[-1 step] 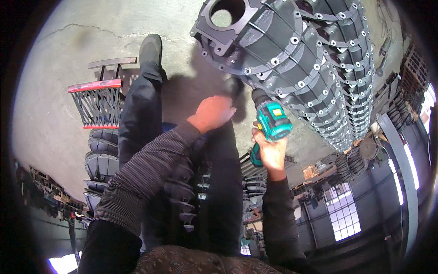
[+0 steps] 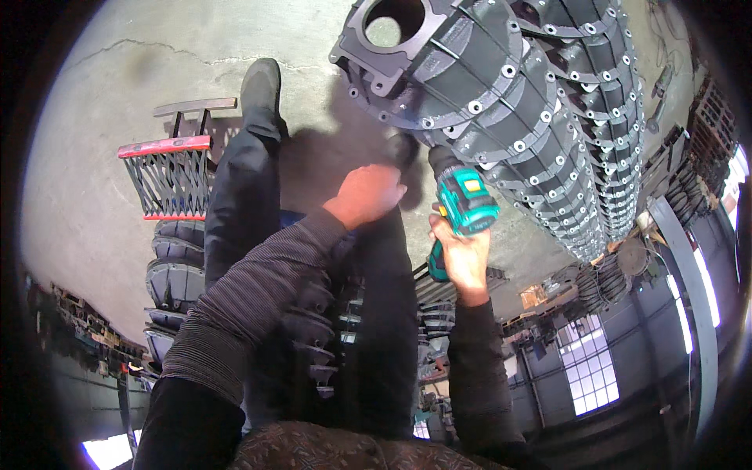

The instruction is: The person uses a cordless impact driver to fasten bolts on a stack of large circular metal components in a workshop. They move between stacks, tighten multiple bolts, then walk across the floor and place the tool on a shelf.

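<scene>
My right hand (image 2: 464, 258) grips a teal and black cordless drill (image 2: 470, 202) by its handle. The drill's chuck (image 2: 444, 159) points up toward the lower flange of the nearest dark grey cast-metal housing (image 2: 462, 74). Whether a bit touches the housing, I cannot tell. To the left, my left hand (image 2: 366, 196) is closed above my right leg, a little below that flange. Anything inside its fingers is hidden. The near housing has a square face with a large round opening, ribs, and bolt holes along its curved flange.
More ribbed housings (image 2: 593, 94) stand nested in long rows at the right. A metal step with red edges (image 2: 166, 145) sits left of my left leg, above stacked dark castings (image 2: 175, 278). Cracked concrete floor (image 2: 172, 78) spreads ahead. Cables and a tool (image 2: 662, 86) lie far right.
The drill and my right hand have shifted very slightly up and left, toward the housing's flange. My left hand stays closed in nearly the same place.
</scene>
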Demonstrator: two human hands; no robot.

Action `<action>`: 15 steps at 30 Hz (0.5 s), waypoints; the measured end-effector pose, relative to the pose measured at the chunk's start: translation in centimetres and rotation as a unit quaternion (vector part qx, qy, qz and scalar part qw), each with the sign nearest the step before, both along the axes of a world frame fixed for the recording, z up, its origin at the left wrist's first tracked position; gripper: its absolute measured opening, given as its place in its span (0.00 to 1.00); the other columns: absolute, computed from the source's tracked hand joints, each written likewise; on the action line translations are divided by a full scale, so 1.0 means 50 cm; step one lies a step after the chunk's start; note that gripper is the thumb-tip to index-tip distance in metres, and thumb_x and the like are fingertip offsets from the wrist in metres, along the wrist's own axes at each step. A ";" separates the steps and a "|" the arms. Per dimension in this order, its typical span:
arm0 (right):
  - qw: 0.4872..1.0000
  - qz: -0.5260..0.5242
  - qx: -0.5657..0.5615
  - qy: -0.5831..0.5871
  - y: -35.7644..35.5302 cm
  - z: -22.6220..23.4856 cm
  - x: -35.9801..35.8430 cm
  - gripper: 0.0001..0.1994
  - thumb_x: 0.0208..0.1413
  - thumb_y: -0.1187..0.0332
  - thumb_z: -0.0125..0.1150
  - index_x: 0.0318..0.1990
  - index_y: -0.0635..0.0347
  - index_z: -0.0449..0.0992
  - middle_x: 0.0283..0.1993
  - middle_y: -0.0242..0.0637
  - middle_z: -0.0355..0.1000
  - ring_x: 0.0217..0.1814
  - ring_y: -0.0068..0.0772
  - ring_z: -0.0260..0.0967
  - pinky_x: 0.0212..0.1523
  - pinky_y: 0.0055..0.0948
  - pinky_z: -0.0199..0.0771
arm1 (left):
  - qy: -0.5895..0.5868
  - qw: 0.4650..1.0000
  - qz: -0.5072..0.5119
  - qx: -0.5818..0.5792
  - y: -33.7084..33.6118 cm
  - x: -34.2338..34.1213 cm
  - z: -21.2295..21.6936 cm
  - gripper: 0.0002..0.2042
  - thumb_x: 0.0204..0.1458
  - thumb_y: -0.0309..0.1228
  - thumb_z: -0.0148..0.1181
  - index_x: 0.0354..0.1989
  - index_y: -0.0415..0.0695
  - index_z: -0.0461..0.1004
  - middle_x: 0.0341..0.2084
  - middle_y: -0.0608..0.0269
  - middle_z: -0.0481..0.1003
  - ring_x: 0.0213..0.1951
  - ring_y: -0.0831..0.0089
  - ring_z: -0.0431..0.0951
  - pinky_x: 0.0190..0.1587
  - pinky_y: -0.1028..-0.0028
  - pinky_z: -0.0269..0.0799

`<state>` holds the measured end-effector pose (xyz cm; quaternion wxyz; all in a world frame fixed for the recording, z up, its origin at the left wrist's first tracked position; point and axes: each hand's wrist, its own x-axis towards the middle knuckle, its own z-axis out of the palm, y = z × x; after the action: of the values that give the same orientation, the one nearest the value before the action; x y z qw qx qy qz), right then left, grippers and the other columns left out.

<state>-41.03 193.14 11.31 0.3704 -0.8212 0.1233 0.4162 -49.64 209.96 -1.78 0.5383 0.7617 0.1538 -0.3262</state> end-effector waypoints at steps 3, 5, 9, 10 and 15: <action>0.999 0.015 -0.034 0.001 0.065 -0.031 0.009 0.10 0.59 0.80 0.70 0.48 0.67 0.82 0.39 0.36 0.81 0.32 0.24 0.76 0.36 0.27 0.75 | -0.015 1.000 -0.018 0.003 0.010 -0.006 0.003 0.16 0.60 0.42 0.62 0.33 0.39 0.83 0.33 0.43 0.83 0.39 0.42 0.85 0.45 0.48 0.81; 0.998 0.037 -0.052 0.000 0.096 -0.045 0.017 0.09 0.59 0.80 0.70 0.47 0.67 0.82 0.38 0.35 0.81 0.31 0.24 0.76 0.35 0.27 0.75 | -0.018 1.000 -0.014 0.004 0.024 -0.006 0.005 0.16 0.59 0.41 0.61 0.33 0.38 0.83 0.33 0.42 0.83 0.39 0.42 0.85 0.45 0.48 0.81; 0.999 0.014 -0.051 0.007 0.121 -0.059 0.019 0.08 0.59 0.80 0.70 0.46 0.67 0.82 0.37 0.35 0.81 0.30 0.25 0.76 0.34 0.27 0.76 | -0.010 1.000 -0.001 0.000 0.043 0.002 0.016 0.16 0.59 0.41 0.62 0.33 0.38 0.84 0.33 0.42 0.83 0.39 0.42 0.85 0.45 0.48 0.81; 0.998 0.005 -0.059 0.014 0.122 -0.062 0.018 0.08 0.59 0.80 0.70 0.45 0.67 0.82 0.38 0.35 0.81 0.30 0.26 0.76 0.33 0.27 0.76 | -0.009 1.000 0.001 -0.002 0.047 0.004 0.019 0.16 0.59 0.40 0.62 0.34 0.38 0.84 0.33 0.42 0.83 0.39 0.42 0.85 0.45 0.48 0.81; 0.999 -0.016 -0.033 0.016 0.122 -0.071 0.020 0.09 0.59 0.80 0.69 0.47 0.66 0.81 0.38 0.35 0.80 0.29 0.26 0.76 0.32 0.28 0.77 | -0.004 1.000 0.006 -0.007 0.061 0.016 0.027 0.16 0.59 0.40 0.61 0.34 0.38 0.84 0.33 0.42 0.83 0.40 0.43 0.85 0.45 0.48 0.81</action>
<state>-40.05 199.25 7.77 0.3477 -0.8241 0.1561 0.4189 -48.86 213.03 -0.45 0.5460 0.7583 0.1542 -0.3211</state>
